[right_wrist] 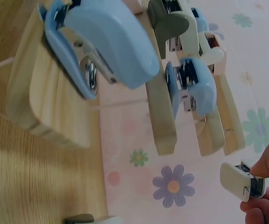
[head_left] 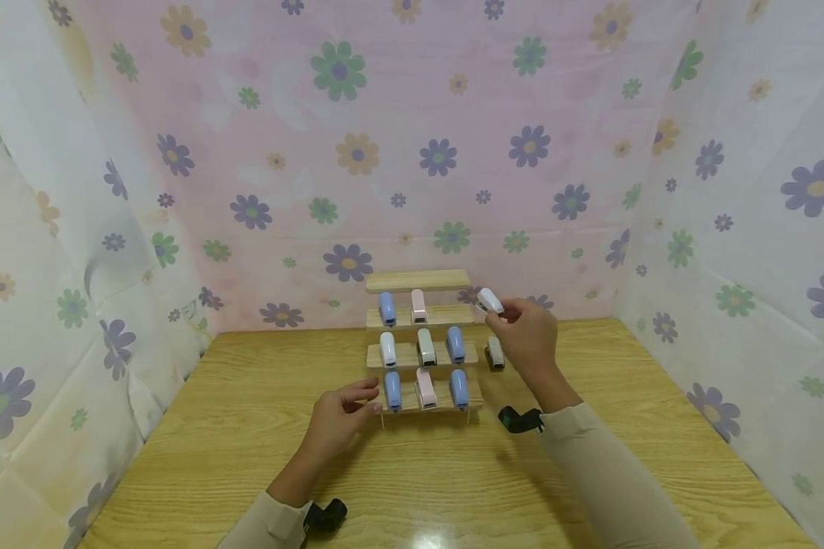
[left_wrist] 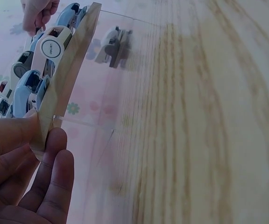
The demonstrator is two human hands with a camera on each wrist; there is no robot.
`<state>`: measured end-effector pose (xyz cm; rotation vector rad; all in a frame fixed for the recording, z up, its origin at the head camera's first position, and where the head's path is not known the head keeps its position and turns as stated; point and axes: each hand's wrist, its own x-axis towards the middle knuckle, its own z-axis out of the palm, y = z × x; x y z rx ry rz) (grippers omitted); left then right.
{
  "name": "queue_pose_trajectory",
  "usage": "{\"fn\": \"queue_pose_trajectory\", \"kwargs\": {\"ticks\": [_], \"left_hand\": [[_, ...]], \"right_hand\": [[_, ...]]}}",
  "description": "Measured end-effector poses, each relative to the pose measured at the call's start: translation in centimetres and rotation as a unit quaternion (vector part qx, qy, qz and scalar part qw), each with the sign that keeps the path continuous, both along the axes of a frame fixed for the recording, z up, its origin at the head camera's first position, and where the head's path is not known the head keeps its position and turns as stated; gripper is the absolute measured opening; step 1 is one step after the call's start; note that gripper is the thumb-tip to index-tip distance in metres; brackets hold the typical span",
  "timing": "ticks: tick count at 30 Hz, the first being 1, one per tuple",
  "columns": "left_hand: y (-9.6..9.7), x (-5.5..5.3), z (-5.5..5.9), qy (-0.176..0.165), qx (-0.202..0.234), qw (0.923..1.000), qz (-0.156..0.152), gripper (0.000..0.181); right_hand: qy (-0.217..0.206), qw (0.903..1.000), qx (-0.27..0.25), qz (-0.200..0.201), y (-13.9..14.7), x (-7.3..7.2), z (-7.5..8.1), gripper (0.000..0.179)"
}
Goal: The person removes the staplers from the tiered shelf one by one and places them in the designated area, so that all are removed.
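1. Your right hand pinches a white mini stapler between thumb and fingers, just right of the wooden tiered rack and apart from it; the right wrist view cuts off most of that hand.
2. Your left hand grips the left end of the rack's lowest tier, thumb above and fingers beneath, beside a blue stapler.
3. Eight staplers stand on the rack; in your left wrist view they overlap, partly hiding the rear ones.
4. The lettering on the pink stapler's round badge is too small to read surely.
5. A grey stapler sits right of the rack; the right wrist view's bottom edge crops it.
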<state>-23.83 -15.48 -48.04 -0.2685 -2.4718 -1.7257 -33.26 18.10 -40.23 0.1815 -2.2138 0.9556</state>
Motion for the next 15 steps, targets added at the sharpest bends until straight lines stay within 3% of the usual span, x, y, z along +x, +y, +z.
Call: {"fn": "queue_pose_trajectory", "kwargs": {"ticks": [15], "left_hand": [[0.1, -0.1, -0.1, -0.005, 0.001, 0.9999, 0.010, 0.025]], "right_hand": [[-0.012, 0.9995, 0.007, -0.027, 3.1, 0.1, -2.3, 0.021]]}}
